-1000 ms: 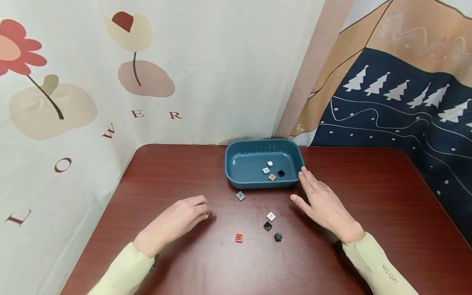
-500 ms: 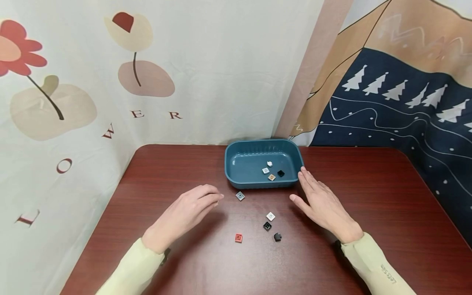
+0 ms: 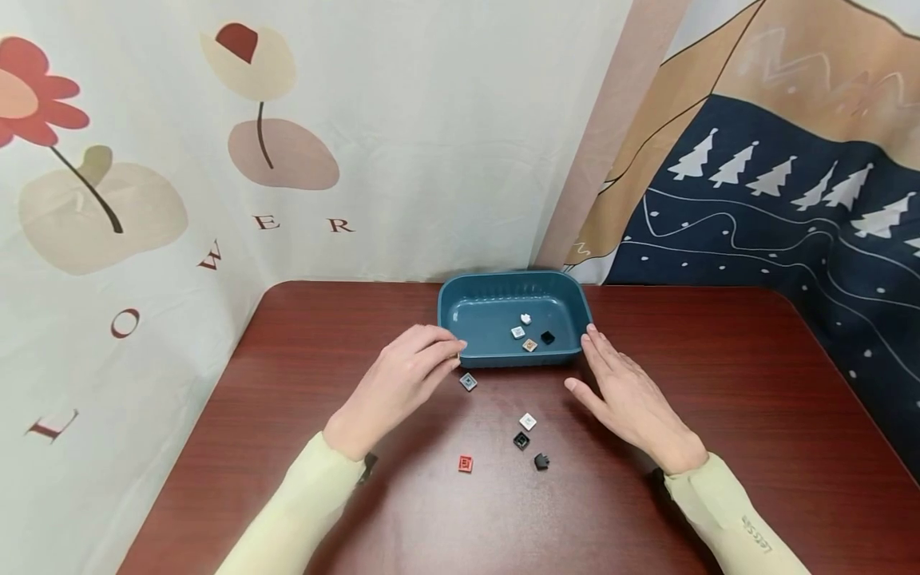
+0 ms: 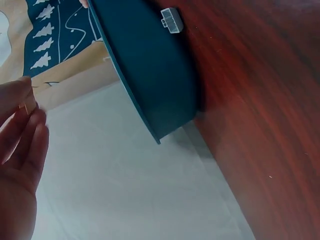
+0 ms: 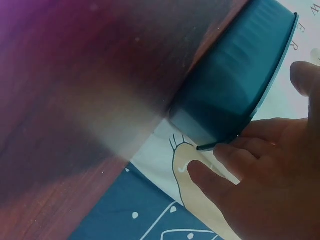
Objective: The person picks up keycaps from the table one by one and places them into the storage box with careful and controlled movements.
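Observation:
My left hand (image 3: 406, 375) pinches a small light-coloured keycap (image 4: 30, 104) between thumb and fingers, at the left front rim of the blue tray (image 3: 474, 359). Most of that keycap is hidden by the fingers. With fingers straight, my right hand (image 3: 632, 399) rests against the tray's right front corner. Inside the tray lie two white keycaps (image 3: 517, 332), a tan keycap (image 3: 529, 346) and a black keycap (image 3: 548, 338). A grey keycap (image 3: 469, 382) lies just before the tray, below the left fingertips in the head view.
On the brown table (image 3: 323, 319), nearer the front, are a white keycap (image 3: 528, 421), a black keycap (image 3: 521, 441), a darker, notched-looking black keycap (image 3: 541, 461) and a red keycap (image 3: 465, 464). A printed curtain (image 3: 402, 120) hangs behind the table.
My left hand has moved right and away from me, up to the tray's left front rim, carrying the small keycap. The right hand and the loose keycaps have stayed in place.

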`<state>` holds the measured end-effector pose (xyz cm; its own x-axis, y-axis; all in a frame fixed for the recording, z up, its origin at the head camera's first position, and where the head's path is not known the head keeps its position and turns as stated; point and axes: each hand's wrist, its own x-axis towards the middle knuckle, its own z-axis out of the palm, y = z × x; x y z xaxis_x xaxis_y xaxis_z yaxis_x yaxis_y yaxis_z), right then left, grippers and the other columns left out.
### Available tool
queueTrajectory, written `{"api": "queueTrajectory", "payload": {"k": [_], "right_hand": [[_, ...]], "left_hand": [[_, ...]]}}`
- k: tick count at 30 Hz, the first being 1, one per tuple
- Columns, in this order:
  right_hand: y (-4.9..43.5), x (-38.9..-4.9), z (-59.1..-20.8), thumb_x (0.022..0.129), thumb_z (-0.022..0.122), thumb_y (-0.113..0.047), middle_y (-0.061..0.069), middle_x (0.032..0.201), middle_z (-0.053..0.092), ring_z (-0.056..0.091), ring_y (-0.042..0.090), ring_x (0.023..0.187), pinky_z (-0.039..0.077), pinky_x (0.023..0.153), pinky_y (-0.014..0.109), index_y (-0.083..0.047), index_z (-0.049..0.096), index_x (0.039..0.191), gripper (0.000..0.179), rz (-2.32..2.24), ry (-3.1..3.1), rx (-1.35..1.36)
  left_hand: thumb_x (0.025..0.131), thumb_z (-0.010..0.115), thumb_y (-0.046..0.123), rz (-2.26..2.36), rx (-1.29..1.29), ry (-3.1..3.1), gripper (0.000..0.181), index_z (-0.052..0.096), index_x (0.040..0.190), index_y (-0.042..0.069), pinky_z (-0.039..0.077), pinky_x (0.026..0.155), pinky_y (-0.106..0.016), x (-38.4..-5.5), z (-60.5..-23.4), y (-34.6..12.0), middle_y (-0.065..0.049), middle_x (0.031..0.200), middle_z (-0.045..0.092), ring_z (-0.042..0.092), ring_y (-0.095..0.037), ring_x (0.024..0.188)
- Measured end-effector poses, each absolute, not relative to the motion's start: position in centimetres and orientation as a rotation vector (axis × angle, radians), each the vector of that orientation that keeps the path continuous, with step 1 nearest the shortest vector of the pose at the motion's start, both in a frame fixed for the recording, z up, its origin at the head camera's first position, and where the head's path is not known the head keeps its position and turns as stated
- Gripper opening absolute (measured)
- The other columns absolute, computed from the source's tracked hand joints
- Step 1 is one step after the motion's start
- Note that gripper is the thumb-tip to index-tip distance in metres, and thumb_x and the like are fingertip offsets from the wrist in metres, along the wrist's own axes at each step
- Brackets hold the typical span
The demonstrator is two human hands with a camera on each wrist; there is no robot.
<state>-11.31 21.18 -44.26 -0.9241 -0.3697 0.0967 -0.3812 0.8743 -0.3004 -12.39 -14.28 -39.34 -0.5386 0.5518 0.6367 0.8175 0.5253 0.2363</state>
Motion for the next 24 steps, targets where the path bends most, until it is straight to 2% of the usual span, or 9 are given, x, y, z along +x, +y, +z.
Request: {"api": "queueTrajectory", "payload": {"k": [15, 19, 24], "right_hand": [[21.2, -11.3, -44.2, 0.104, 0.044, -0.063, 0.017, 0.171, 0.018, 0.023, 0.036, 0.156, 0.029, 0.119, 0.059, 0.004, 0.027, 0.161, 0.089, 0.493, -3.037, 0.581], [21.2, -11.3, -44.2, 0.105, 0.046, -0.061, 0.017, 0.171, 0.018, 0.022, 0.037, 0.156, 0.028, 0.119, 0.058, 0.004, 0.027, 0.161, 0.088, 0.492, -3.042, 0.581], [21.1, -11.4, -44.2, 0.105, 0.049, -0.058, 0.018, 0.171, 0.018, 0.022, 0.037, 0.155, 0.029, 0.119, 0.058, 0.004, 0.027, 0.161, 0.087, 0.496, -3.043, 0.584]], "left_hand": [[0.091, 0.071, -0.005, -0.647, -1.086, -2.328, 0.022, 0.076, 0.11, 0.002, 0.052, 0.092, -0.032, -15.9, -40.2, -10.5, -0.008, 0.114, 0.066, 0.06, -0.025, 0.105], [0.09, 0.074, -0.003, -0.658, -1.051, -2.373, 0.02, 0.076, 0.11, 0.003, 0.054, 0.091, -0.031, -16.5, -40.8, -9.8, -0.008, 0.113, 0.066, 0.061, -0.024, 0.105], [0.091, 0.079, 0.005, -0.656, -1.014, -2.488, 0.018, 0.077, 0.108, 0.005, 0.056, 0.082, -0.028, -17.2, -41.3, -9.0, -0.005, 0.105, 0.069, 0.065, -0.018, 0.095]]}}
